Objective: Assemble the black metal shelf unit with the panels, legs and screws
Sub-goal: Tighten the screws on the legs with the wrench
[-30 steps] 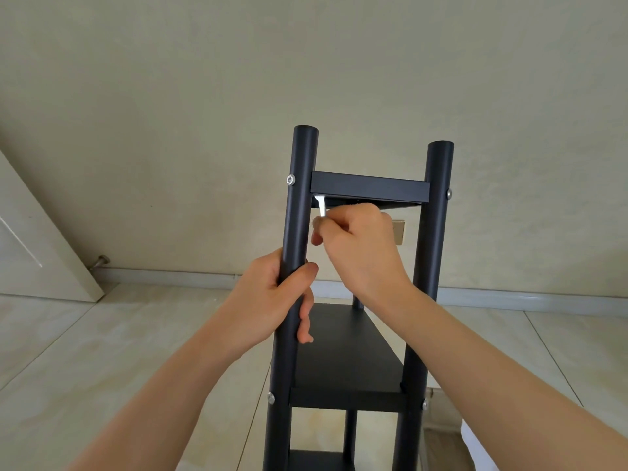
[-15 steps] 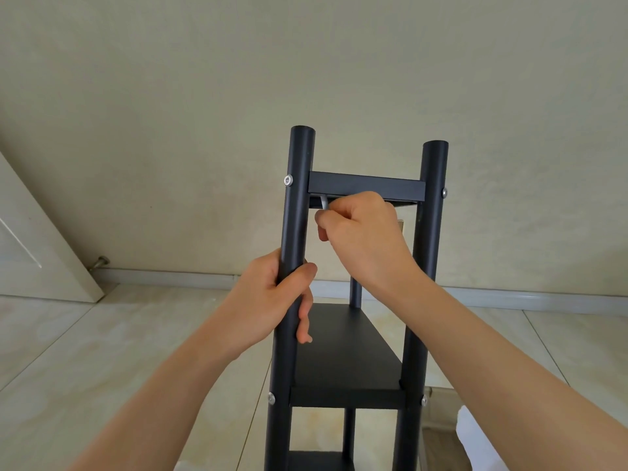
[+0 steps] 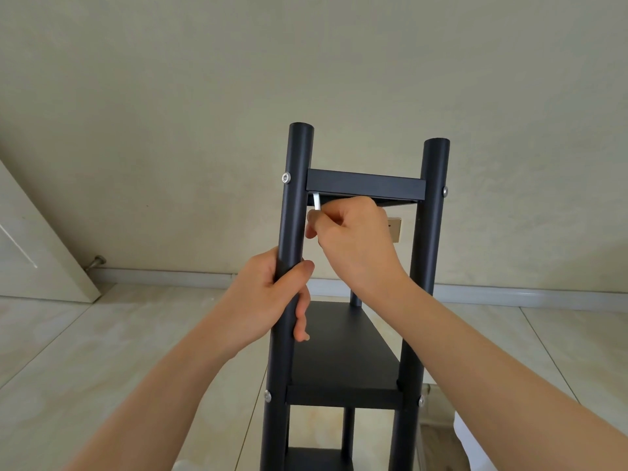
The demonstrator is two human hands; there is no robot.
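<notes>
1. No text, label, brand, number or sign can be read anywhere in the head view.
2. On the black shelf unit point(image 3: 343, 351) itself, no printed or stamped marking is seen.
3. Behind the shelf unit, a small gold wall plate point(image 3: 394, 229) is seen; any marking on it is perhaps too small to be made out.

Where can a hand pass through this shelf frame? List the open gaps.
Open: between the front legs, from the middle panel up to the right hand. Crowded: under the top panel, where that hand holds a hex key; the left hand grips the left leg.
</notes>
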